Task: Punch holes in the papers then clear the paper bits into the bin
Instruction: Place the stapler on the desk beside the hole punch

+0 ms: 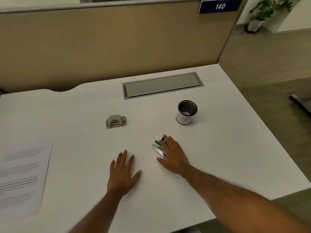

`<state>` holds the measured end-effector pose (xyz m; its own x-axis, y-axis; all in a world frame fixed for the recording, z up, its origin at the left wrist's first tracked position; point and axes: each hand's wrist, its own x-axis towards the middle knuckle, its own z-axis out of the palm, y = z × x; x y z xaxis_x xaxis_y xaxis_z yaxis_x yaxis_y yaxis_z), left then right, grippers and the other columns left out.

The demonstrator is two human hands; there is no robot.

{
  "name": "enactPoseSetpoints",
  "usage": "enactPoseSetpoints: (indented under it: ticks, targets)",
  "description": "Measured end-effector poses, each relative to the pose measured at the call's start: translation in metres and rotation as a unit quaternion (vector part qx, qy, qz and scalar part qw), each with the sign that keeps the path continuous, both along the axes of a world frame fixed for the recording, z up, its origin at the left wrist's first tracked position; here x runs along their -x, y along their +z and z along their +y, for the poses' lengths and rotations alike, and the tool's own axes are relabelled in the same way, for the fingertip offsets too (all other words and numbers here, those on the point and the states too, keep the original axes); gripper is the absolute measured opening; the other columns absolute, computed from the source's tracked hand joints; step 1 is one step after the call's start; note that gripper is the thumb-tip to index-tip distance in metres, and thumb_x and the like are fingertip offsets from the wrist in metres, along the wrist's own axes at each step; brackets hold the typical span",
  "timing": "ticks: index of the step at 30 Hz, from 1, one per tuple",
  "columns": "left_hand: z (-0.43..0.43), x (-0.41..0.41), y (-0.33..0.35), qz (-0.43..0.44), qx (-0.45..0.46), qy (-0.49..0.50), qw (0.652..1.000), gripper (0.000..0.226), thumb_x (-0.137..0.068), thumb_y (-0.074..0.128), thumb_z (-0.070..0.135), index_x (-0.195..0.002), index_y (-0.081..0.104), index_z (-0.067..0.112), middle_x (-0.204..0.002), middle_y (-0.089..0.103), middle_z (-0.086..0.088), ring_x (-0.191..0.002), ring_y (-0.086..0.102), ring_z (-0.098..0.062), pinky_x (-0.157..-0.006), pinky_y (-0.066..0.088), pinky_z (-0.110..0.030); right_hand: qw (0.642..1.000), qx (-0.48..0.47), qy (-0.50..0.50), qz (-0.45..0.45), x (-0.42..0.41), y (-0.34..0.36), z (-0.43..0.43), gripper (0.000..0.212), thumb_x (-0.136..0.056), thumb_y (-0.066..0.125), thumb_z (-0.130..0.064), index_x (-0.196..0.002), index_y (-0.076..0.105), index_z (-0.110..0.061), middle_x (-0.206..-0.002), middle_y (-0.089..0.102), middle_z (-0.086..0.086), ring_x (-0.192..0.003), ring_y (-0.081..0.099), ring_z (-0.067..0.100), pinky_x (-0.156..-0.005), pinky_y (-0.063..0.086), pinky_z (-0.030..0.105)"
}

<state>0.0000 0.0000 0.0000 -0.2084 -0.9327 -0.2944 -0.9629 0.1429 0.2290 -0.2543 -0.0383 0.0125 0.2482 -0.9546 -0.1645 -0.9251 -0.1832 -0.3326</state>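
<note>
A grey metal hole punch (116, 121) stands alone on the white desk (84, 115). Printed papers (21, 179) lie at the desk's left edge. A small round bin (186, 112), white with a dark rim, stands at the right with a few bits inside. My left hand (123, 174) lies flat on the desk, fingers spread, holding nothing. My right hand (173, 153) rests flat over a few pens (158, 147), partly covering them; its fingers are apart and do not grip them.
A grey cable-tray lid (161, 84) is set into the desk's back. A tan partition (109, 42) with a blue "140" sign (220, 6) rises behind. The desk's right edge drops to the floor, where a potted plant (259, 15) stands far off.
</note>
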Motion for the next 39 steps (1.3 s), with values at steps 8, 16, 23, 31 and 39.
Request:
enactPoseSetpoints:
  ticks: [8, 16, 23, 31, 39]
  targets:
    - [-0.031, -0.008, -0.002, -0.006, 0.07, 0.009, 0.997, 0.089, -0.086, 0.016, 0.081, -0.156, 0.025, 0.026, -0.167, 0.006, -0.007, -0.154, -0.008, -0.027, -0.121, 0.002, -0.055, 1.0, 0.025, -0.006, -0.001, -0.012, -0.018, -0.019, 0.068, -0.094, 0.036, -0.058, -0.152, 0.02, -0.026, -0.163, -0.001, 0.005, -0.15, -0.001, 0.025, -0.121, 0.008, 0.04]
    - [-0.052, -0.016, -0.014, 0.01, 0.076, 0.03, 0.997, 0.086, -0.087, 0.022, 0.079, -0.154, 0.031, 0.025, -0.166, 0.013, -0.011, -0.154, -0.001, -0.032, -0.121, 0.007, -0.059, 0.997, 0.066, 0.004, -0.046, -0.016, -0.027, -0.036, 0.054, -0.097, 0.043, -0.039, -0.148, 0.033, -0.026, -0.161, 0.018, 0.004, -0.149, 0.011, 0.02, -0.12, 0.017, 0.033]
    - [-0.06, -0.022, -0.022, 0.006, 0.098, 0.008, 0.995, 0.079, -0.09, 0.024, 0.074, -0.151, 0.037, 0.027, -0.164, 0.022, -0.006, -0.153, 0.009, -0.03, -0.119, 0.014, -0.061, 0.995, 0.069, -0.004, -0.07, -0.021, -0.029, -0.079, 0.054, -0.096, 0.045, -0.037, -0.146, 0.036, -0.019, -0.16, 0.02, 0.006, -0.149, 0.011, 0.019, -0.12, 0.017, 0.033]
    - [-0.068, -0.018, -0.023, 0.016, 0.101, 0.018, 0.995, 0.077, -0.09, 0.025, 0.073, -0.152, 0.036, 0.028, -0.165, 0.021, -0.003, -0.154, 0.008, -0.028, -0.118, 0.012, -0.061, 0.996, 0.072, 0.012, -0.057, -0.025, -0.029, -0.149, 0.053, -0.1, 0.04, -0.036, -0.149, 0.03, -0.021, -0.161, 0.017, 0.004, -0.149, 0.006, 0.019, -0.121, 0.009, 0.03]
    - [-0.066, -0.015, -0.028, 0.011, 0.093, 0.029, 0.995, 0.078, -0.091, 0.017, 0.074, -0.155, 0.029, 0.03, -0.166, 0.013, 0.0, -0.154, 0.005, -0.023, -0.121, 0.006, -0.059, 0.993, 0.082, 0.012, -0.087, -0.037, -0.031, -0.195, 0.05, -0.1, 0.043, -0.034, -0.147, 0.035, -0.02, -0.159, 0.022, 0.005, -0.149, 0.009, 0.021, -0.12, 0.016, 0.034]
